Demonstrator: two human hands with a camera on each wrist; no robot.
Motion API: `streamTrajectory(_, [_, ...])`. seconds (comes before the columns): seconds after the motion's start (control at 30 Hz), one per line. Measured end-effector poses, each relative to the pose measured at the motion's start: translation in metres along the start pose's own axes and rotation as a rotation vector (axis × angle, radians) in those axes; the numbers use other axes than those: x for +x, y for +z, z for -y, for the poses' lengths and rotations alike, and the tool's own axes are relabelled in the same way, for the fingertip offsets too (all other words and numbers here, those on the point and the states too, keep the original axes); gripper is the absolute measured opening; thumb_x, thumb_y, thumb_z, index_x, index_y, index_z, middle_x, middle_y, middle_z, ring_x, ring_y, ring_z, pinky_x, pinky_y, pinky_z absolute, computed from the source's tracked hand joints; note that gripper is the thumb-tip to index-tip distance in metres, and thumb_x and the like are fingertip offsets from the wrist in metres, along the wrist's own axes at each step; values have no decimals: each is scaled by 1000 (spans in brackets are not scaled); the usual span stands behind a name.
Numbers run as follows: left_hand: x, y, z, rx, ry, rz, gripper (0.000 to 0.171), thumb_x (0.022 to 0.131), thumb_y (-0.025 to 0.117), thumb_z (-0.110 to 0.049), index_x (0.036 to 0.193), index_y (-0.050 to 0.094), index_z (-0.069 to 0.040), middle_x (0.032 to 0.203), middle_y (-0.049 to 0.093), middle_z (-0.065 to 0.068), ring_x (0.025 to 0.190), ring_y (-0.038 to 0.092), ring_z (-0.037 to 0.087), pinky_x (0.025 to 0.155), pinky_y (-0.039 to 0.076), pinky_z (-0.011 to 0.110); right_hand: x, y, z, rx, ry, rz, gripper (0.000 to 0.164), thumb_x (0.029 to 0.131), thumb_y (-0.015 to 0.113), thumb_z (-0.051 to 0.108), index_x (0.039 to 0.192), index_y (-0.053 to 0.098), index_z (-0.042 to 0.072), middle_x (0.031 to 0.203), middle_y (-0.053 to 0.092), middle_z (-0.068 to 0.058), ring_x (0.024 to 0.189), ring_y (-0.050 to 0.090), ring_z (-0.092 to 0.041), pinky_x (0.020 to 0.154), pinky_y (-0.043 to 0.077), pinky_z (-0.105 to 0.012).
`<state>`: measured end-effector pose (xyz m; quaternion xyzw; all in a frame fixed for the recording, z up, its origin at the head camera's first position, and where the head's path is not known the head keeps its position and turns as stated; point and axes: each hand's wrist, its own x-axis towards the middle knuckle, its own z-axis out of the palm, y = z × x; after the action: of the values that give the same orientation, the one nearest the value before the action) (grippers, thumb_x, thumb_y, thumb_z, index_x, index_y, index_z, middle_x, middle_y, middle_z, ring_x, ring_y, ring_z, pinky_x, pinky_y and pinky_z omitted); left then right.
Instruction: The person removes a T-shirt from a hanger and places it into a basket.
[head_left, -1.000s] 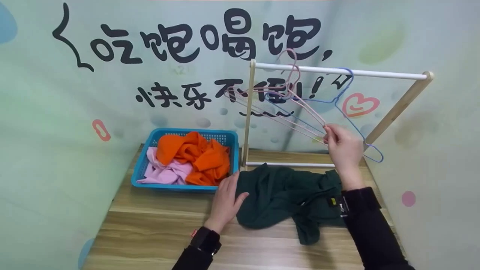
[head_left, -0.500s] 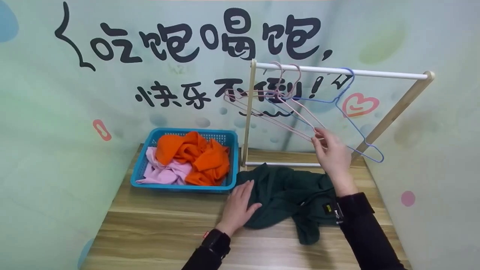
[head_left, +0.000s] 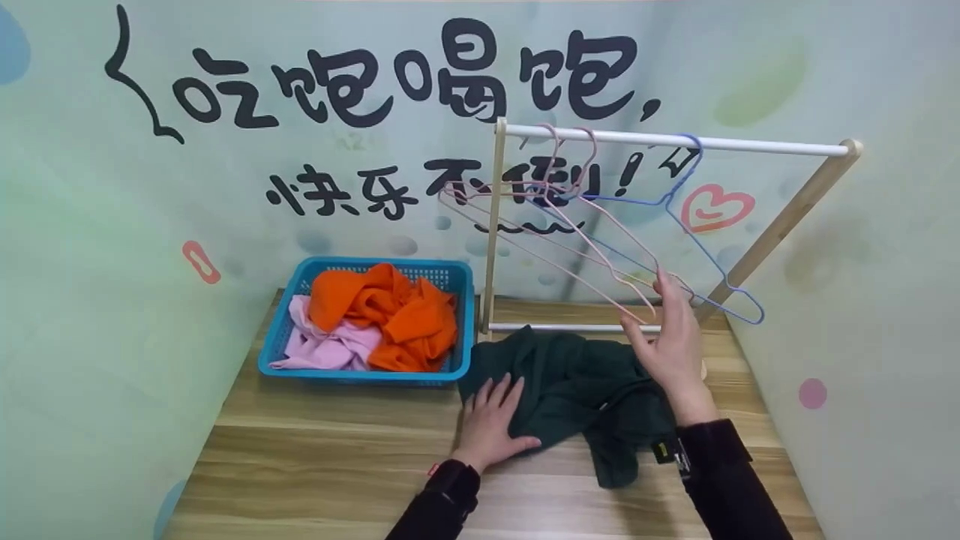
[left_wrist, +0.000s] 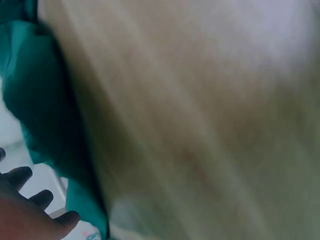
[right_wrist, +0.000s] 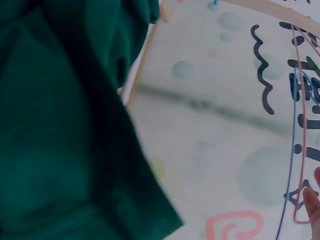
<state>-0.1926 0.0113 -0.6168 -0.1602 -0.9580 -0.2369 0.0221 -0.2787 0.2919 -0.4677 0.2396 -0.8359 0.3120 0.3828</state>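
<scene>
My left hand (head_left: 491, 429) spreads its fingers over the left end of a crumpled dark green garment (head_left: 577, 390) on the table. In the left wrist view, spread fingers (left_wrist: 42, 199) show at the lower left beside the green cloth (left_wrist: 40, 80). My right hand (head_left: 675, 349) is raised above the garment's right end, fingers extended and thumb apart, right at the free ends of two pink wire hangers (head_left: 556, 154). In the right wrist view its fingertips (right_wrist: 311, 200) are beside a pink hanger's end. A blue wire hanger (head_left: 667, 199) hangs to their right.
The hangers hang on the white top bar (head_left: 772, 149) of a wooden rack (head_left: 791, 217). At the left stands a blue basket (head_left: 360, 376) holding orange cloth (head_left: 409, 322) and pink cloth (head_left: 330, 346). A printed backdrop (head_left: 90, 225) rises behind the wooden table (head_left: 315, 465).
One pink hanger slid left along the bar while my right hand pinched it; my right fingers have since loosened and lowered. My left hand has moved right and down over the green garment, fingers spreading.
</scene>
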Motion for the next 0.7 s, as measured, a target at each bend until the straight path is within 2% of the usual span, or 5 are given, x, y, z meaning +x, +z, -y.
streamTrajectory(0.1, [-1,5,-1,25,14,17,98,80,72,-62,158,28,-22,155,39,8,139,33,40,107,29,63,-16,1,-4,-11,-19,-29,80,93,62,53,148,38,1,147,46,-18,129,49,-35,109,36,-43])
streamTrajectory(0.23, [-4,11,-1,73,24,40,90,85,72,-54,158,28,-25,140,54,6,128,44,34,106,32,58,-39,3,-9,-28,-26,-29,81,93,59,56,147,40,0,150,42,-18,137,40,-35,114,28,-39])
streamTrajectory(0.37, [-5,12,-2,147,1,59,85,84,74,-51,156,33,-30,129,57,6,116,47,30,103,36,55,-59,4,-15,-52,7,18,81,93,56,58,149,38,2,154,37,-18,140,36,-36,114,27,-44])
streamTrajectory(0.47, [-5,10,-3,191,-27,74,75,82,77,-50,148,48,-30,122,57,6,109,47,29,98,38,55,-73,4,-21,-76,41,60,82,93,55,59,151,37,5,156,34,-16,140,36,-36,112,29,-51])
streamTrajectory(0.7, [-4,7,-11,159,-110,79,48,80,82,-39,122,68,-22,109,59,9,104,46,29,91,38,55,-94,1,-27,-126,98,177,81,92,57,55,153,36,7,156,34,-18,136,39,-39,103,32,-63])
